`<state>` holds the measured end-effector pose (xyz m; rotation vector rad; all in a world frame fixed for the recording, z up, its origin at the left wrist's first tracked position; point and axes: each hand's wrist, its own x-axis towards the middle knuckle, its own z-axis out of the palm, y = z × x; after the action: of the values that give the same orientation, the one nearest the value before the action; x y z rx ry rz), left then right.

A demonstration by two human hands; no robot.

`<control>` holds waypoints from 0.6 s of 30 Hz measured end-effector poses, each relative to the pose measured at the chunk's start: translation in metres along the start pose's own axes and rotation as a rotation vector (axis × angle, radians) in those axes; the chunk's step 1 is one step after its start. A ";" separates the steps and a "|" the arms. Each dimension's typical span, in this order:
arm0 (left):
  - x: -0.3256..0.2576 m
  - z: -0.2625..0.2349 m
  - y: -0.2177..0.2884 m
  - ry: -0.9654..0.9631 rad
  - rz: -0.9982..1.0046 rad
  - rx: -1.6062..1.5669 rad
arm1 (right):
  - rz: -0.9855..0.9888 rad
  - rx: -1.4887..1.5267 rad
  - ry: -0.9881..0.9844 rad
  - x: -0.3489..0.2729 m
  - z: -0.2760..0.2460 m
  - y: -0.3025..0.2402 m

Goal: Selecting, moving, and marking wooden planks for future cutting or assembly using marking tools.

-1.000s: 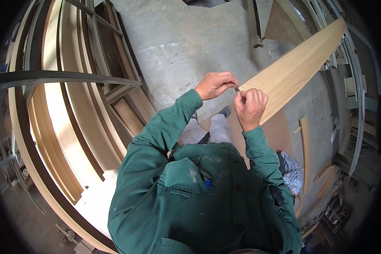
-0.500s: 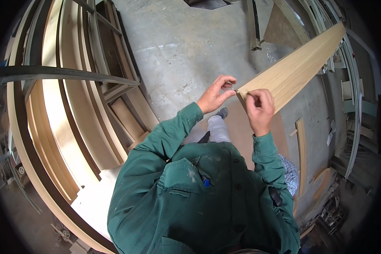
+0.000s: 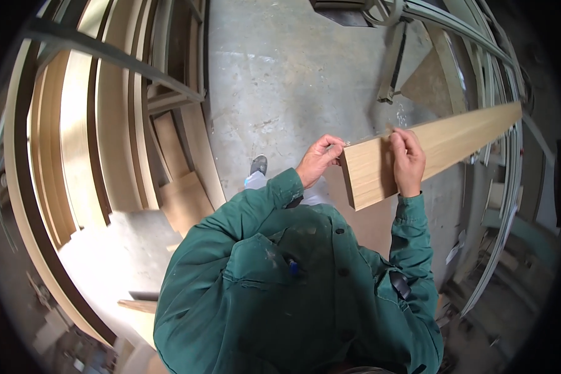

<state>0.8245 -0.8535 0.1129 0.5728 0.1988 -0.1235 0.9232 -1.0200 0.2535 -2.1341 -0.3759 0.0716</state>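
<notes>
I hold a long light wooden board (image 3: 455, 140) in front of my chest; it runs from my hands up and away to the right. My left hand (image 3: 318, 161) grips the board's near end at its corner. My right hand (image 3: 408, 162) lies over the board's face a little further along, fingers curled over its upper edge. Both arms wear green sleeves. A shoe (image 3: 258, 165) shows on the concrete floor (image 3: 280, 81) below.
Stacks of long wooden boards and panels (image 3: 87, 137) lean in a metal rack on the left. A brown panel (image 3: 184, 199) lies on the floor near my feet. Metal frames and more strips (image 3: 480, 62) stand at the right and top.
The board has tilted from steeply diagonal toward level and come nearer. My hands have shifted on its near end, the right one now lying over its face.
</notes>
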 end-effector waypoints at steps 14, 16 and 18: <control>-0.025 0.011 -0.066 0.799 0.281 0.289 | -0.624 -0.678 -0.266 0.175 -0.001 0.030; -0.034 0.033 -0.061 0.844 0.426 0.514 | -0.682 -0.551 -0.343 0.179 0.007 0.017; -0.044 0.055 -0.047 0.714 0.558 0.791 | -0.775 -0.343 -0.528 0.168 0.014 -0.008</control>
<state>0.7823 -0.9201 0.1431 1.4304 0.6868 0.5832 1.0785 -0.9552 0.2682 -2.1258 -1.5906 0.1280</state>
